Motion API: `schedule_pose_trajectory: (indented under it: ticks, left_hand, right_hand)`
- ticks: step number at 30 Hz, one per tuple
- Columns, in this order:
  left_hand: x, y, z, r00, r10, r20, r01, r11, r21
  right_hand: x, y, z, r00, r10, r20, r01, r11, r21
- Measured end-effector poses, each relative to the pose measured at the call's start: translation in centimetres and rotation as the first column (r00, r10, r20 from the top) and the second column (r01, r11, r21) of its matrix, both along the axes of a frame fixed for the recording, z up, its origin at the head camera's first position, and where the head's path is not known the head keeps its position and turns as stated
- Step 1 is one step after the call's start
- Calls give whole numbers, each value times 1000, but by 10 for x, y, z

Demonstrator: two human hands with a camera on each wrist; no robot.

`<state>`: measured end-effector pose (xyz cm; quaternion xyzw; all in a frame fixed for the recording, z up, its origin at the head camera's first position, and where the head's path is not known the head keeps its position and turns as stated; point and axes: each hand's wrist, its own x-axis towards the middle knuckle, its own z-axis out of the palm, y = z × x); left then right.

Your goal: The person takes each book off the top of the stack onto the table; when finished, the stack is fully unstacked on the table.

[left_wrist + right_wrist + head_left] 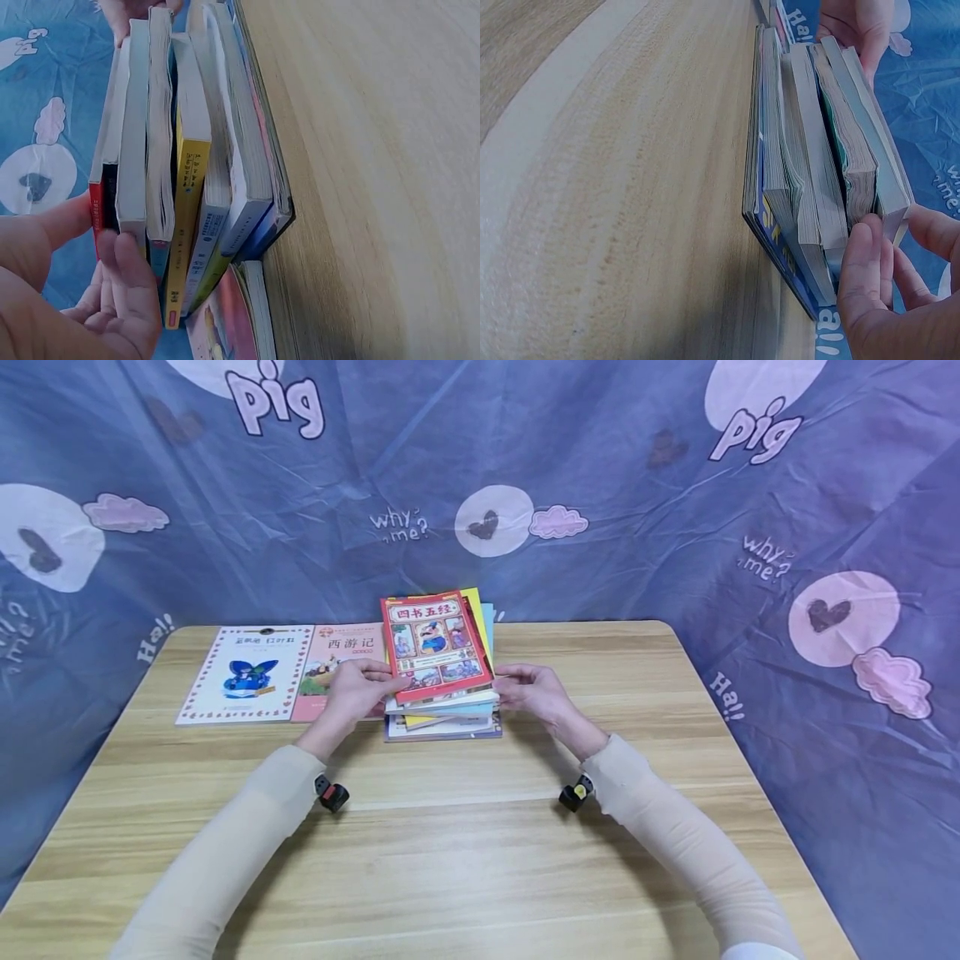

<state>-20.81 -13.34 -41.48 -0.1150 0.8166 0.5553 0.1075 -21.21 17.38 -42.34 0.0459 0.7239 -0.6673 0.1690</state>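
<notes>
A stack of several books (442, 727) stands near the table's back edge, topped by a red picture-covered book (435, 647) lying slightly askew. My left hand (356, 689) holds the upper books at their left side, its thumb at the red cover and its fingers bent against the spines below. From the opposite side my right hand (536, 692) pinches the same upper books, thumb high and fingers along the page edges. In the left wrist view a yellow-spined book (185, 232) sits lower in the stack. Dark blue and thin, the bottom book (780, 240) shows in the right wrist view.
Left of the stack lie a pink book (345, 643), partly behind my left hand, and a white book (258, 652) with a blue drawing. The wooden table (465, 860) reaches a blue printed curtain (622, 427) at the back and sides.
</notes>
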Motion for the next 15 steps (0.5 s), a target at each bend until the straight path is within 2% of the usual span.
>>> schedule_pose_trajectory:
  ticks: [8,15]
  left_hand:
    - [5,-15,0,998,50,-40,-43,988,145]
    - [18,-33,3,996,82,-44,-63,945,322]
  right_hand:
    - [-1,1,0,1000,1,10,-1,1000,-8]
    - [-1,1,1,1000,1,14,-1,1000,-4]
